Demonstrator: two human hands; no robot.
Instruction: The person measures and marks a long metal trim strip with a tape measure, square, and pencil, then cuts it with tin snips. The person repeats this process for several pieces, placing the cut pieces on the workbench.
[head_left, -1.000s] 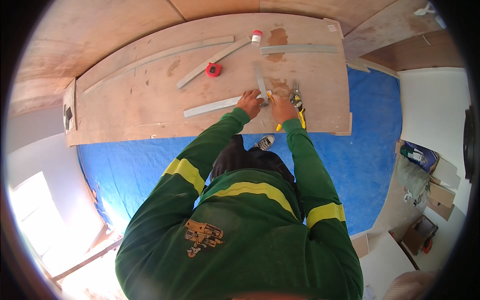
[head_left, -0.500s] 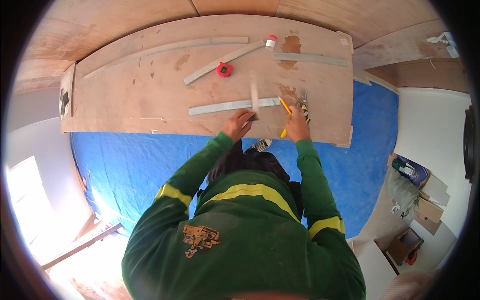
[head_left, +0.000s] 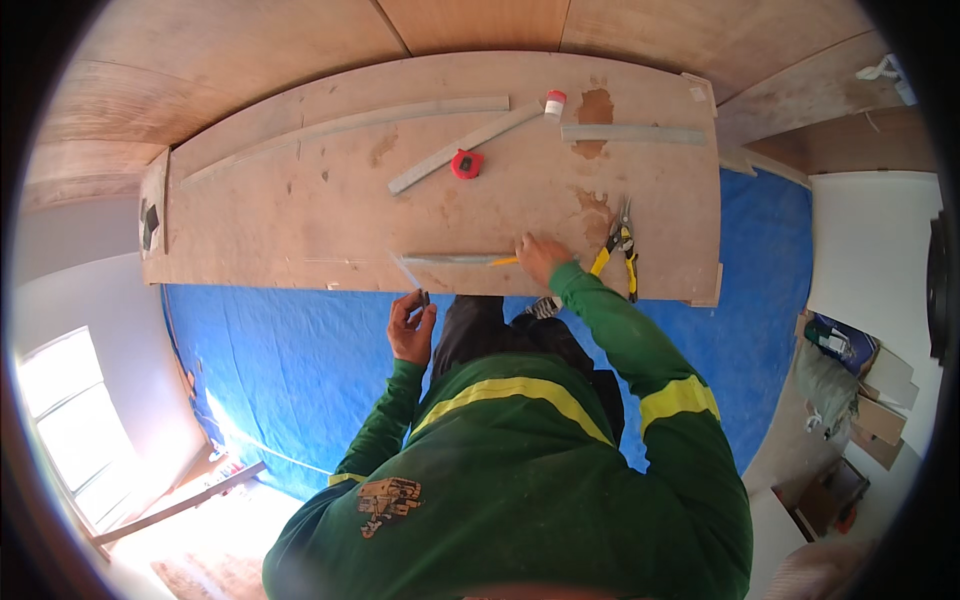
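A narrow grey metal strip lies near the front edge of the wooden board, seen almost edge-on. My right hand rests at its right end, closed around a yellow pencil that points left along the strip. At the board's front edge, my left hand is closed on a tool with a thin pale blade and a dark end; its exact kind is unclear. To the right of my right hand, tin snips with yellow-and-black handles lie with their handles spread.
The large wooden board also bears a red tape measure, a small red-capped white container, and more metal strips: one slanted, one at right, one long. Blue sheeting covers the floor.
My right hand has moved left, away from the snips, with the pencil. My left hand has come down and left with the bladed tool. The metal strip now lies closer to the front edge.
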